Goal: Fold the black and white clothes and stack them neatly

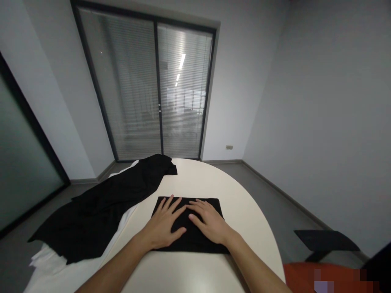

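Note:
A black cloth folded into a flat rectangle (192,238) lies on the table in front of me. My left hand (163,226) rests flat on its left side with the fingers spread. On its right side lies my right hand (210,224), palm down, fingers stretched toward the left hand. Both hands press on top of the cloth and grip nothing. The kind of garment cannot be made out from the folded shape.
At the left of the round white table (244,207), a loose black garment (113,199) is spread over white cloth (50,260) that hangs past the edge. A red chair seat (305,276) with a black armrest (326,240) stands at the right. Behind is a glass partition with blinds (131,89).

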The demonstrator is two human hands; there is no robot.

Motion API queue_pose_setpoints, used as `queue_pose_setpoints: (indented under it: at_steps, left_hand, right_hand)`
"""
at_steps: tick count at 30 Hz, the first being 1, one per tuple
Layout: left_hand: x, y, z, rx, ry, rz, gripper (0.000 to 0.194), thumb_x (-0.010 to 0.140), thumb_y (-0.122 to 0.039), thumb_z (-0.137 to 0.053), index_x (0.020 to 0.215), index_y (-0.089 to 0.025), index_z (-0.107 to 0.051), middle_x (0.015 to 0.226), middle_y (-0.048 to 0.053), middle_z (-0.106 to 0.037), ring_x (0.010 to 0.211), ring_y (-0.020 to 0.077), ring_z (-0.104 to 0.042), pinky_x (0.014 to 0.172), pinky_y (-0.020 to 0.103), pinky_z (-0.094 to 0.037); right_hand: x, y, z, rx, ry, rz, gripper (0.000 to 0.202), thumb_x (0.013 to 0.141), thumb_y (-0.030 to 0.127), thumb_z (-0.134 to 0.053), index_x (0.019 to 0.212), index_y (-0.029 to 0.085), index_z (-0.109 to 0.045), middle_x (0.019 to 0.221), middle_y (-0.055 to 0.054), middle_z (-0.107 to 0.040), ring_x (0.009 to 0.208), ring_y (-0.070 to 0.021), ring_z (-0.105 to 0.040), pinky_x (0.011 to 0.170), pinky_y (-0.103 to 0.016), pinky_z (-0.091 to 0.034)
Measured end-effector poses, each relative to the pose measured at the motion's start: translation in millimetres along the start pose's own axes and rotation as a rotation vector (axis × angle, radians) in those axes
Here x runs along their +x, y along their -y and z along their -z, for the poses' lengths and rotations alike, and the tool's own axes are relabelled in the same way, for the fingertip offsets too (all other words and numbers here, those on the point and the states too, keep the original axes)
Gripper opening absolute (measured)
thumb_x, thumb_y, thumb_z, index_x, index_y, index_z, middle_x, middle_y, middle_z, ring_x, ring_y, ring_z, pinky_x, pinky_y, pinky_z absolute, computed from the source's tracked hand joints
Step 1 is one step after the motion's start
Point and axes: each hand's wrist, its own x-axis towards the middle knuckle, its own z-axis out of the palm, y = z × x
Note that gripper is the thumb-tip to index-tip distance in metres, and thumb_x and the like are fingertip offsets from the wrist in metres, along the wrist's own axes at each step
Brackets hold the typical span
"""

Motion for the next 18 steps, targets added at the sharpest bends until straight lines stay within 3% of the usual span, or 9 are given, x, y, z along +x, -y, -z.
queue_pose_setpoints:
  at_steps: [5, 9, 11, 15, 18]
  left_hand:
    - [-6, -5, 5.8, -0.017, 0.052, -0.028, 0.077, 0.085, -0.051, -0.065, 0.154, -0.037, -0.033, 0.165, 0.004, -0.023, 0.151, 0.0383, -0.014, 0.119, 0.064, -0.014]
    - [-6, 7, 9.6, -0.068, 0.007, 0.025, 0.055, 0.098, -0.051, -0.047, 0.150, -0.036, -0.041, 0.160, 0.002, -0.035, 0.149, 0.0304, -0.026, 0.120, 0.056, -0.020]
    - [-6, 19, 10.5, -0.081, -0.046, 0.120, 0.048, 0.103, -0.047, -0.035, 0.148, -0.033, -0.045, 0.158, 0.003, -0.039, 0.149, 0.0266, -0.029, 0.121, 0.053, -0.022]
    - [-6, 42, 8.9, -0.104, -0.082, 0.303, 0.050, 0.105, -0.042, -0.028, 0.150, -0.025, -0.042, 0.158, 0.006, -0.039, 0.148, 0.0243, -0.030, 0.120, 0.051, -0.022]
    - [-6, 47, 10.7, -0.121, -0.135, 0.330, 0.048, 0.104, -0.039, -0.030, 0.142, -0.019, -0.050, 0.147, 0.009, -0.053, 0.137, 0.0229, -0.046, 0.116, 0.043, -0.031]
  right_hand:
    - [0, -13, 5, -0.028, -0.047, -0.008, 0.054, 0.098, 0.052, -0.046, 0.140, 0.021, -0.055, 0.148, -0.010, -0.050, 0.141, -0.0268, -0.039, 0.119, -0.046, -0.027]
    - [-8, 10, 12, -0.083, 0.055, 0.215, 0.056, 0.079, 0.055, -0.071, 0.126, 0.025, -0.064, 0.135, -0.007, -0.059, 0.129, -0.0277, -0.047, 0.112, -0.044, -0.031]
    - [-11, 25, 11, -0.103, 0.142, 0.300, 0.057, 0.070, 0.047, -0.078, 0.122, 0.026, -0.065, 0.131, -0.006, -0.060, 0.121, -0.0265, -0.051, 0.106, -0.041, -0.036]
    - [-14, 41, 7, -0.178, 0.212, 0.301, 0.060, 0.067, 0.025, -0.072, 0.126, 0.026, -0.059, 0.133, -0.007, -0.056, 0.121, -0.0263, -0.048, 0.103, -0.039, -0.037]
    - [-14, 40, 5, -0.194, 0.225, 0.283, 0.056, 0.068, 0.018, -0.066, 0.124, 0.025, -0.058, 0.135, -0.007, -0.054, 0.124, -0.0256, -0.046, 0.105, -0.040, -0.036]
